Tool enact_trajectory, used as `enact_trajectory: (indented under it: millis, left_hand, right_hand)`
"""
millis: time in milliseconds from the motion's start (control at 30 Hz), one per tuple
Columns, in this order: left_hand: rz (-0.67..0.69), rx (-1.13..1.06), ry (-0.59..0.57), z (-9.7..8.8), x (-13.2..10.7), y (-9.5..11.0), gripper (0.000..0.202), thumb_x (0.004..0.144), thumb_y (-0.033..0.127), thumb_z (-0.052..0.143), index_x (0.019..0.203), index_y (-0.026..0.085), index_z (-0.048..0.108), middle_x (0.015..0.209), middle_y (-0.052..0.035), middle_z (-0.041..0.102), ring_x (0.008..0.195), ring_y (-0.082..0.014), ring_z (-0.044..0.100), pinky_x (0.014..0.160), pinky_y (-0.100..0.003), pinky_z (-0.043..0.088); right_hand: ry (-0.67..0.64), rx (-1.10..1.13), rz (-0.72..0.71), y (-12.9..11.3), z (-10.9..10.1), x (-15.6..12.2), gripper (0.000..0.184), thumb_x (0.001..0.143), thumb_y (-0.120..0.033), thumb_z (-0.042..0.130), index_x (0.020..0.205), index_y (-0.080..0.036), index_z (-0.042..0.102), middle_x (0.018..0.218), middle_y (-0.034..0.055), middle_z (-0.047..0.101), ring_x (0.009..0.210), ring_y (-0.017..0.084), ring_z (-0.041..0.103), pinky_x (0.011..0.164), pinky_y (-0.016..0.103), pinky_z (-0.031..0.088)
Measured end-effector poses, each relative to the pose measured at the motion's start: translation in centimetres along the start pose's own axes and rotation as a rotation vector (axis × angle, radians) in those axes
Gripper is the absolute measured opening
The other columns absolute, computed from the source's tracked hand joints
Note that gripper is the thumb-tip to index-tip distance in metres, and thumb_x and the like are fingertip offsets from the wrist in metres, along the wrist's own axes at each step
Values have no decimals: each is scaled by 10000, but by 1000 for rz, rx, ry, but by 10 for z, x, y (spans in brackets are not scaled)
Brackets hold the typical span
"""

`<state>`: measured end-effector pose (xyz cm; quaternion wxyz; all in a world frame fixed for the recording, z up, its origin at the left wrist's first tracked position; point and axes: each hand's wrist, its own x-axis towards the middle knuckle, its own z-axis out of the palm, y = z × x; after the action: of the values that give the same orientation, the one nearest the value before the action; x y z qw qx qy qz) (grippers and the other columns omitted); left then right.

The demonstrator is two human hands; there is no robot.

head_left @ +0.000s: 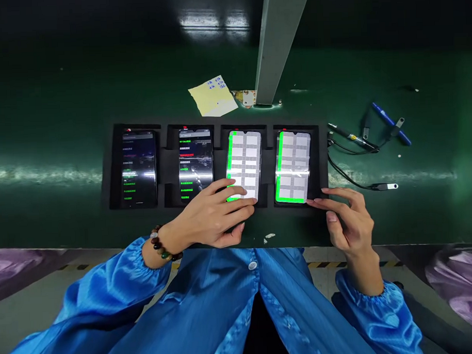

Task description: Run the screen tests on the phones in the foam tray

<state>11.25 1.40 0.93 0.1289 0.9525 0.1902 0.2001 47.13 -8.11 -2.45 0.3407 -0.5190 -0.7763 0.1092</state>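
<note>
A black foam tray (166,164) on the green bench holds several phones side by side. The two left phones (138,167) (196,163) show dark screens with coloured text lines. The third phone (245,158) and the fourth phone (293,164) show grey grids with bright green borders. My left hand (214,216) lies over the bottom of the third phone, fingers stretched onto its screen. My right hand (348,217) rests at the tray's lower right corner, fingertips touching the bottom edge of the fourth phone. Neither hand holds anything.
A yellow note (213,98) lies behind the tray beside a grey metal post (272,46). Black cables with plugs (356,180) and a blue pen (391,122) lie right of the tray. A small white scrap (269,237) sits near the bench's front edge.
</note>
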Motion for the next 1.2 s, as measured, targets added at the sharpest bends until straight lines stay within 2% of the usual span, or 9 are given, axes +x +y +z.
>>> enact_trajectory:
  millis: [133,300,500,633,767,1000,1200]
  left_hand:
    - [-13,-24,16,1,-4,-1,248,915,221,622,1112,197,770,1268,-6,859,1115,-283,770,1108,-498,543]
    - [-62,-20,41,-9,-23,-8,274,887,223,652,1132,226,775,1203,8,874,1106,-286,775,1116,-509,516]
    - [-92,34,70,-21,-40,-16,296,862,230,666,1126,288,787,1120,30,883,1053,-266,794,1104,-495,503]
    - [-98,41,66,-22,-43,-17,277,863,223,677,1110,280,789,1105,26,884,1055,-268,798,1093,-496,514]
    - [-73,1,34,-17,-34,-14,273,875,235,656,1113,267,786,1135,23,882,1064,-271,790,1095,-497,529]
    - [15,-68,-56,-5,0,-5,299,897,199,590,1125,229,782,1249,-1,861,1151,-282,769,1152,-494,543]
    - [-68,-107,-120,-8,3,-13,417,934,219,572,1321,214,728,1383,-18,819,1279,-325,725,1271,-554,451]
  right_hand:
    - [-26,15,-13,-6,6,4,365,1041,-154,574,1323,-259,781,1160,81,827,1239,322,741,1039,543,566]
    - [-59,62,-52,-9,13,10,420,1028,-151,581,1379,-284,769,1119,56,843,1231,320,753,1051,543,581]
    - [-5,36,-7,-1,5,6,418,1028,-162,589,1367,-310,785,1124,48,852,1188,335,776,1002,558,598]
    - [-16,35,4,-2,4,6,417,1029,-150,588,1364,-301,786,1123,55,849,1189,337,772,972,542,598]
    - [-10,49,-17,-3,6,6,434,1021,-139,595,1381,-299,778,1109,54,849,1183,339,771,959,540,593]
    - [-18,71,-17,-1,8,2,456,1026,-144,574,1419,-291,752,1133,58,855,1222,336,766,981,551,596]
    - [-33,-9,31,1,7,6,440,1054,-179,543,1426,-313,735,1203,46,848,1291,337,741,1110,596,550]
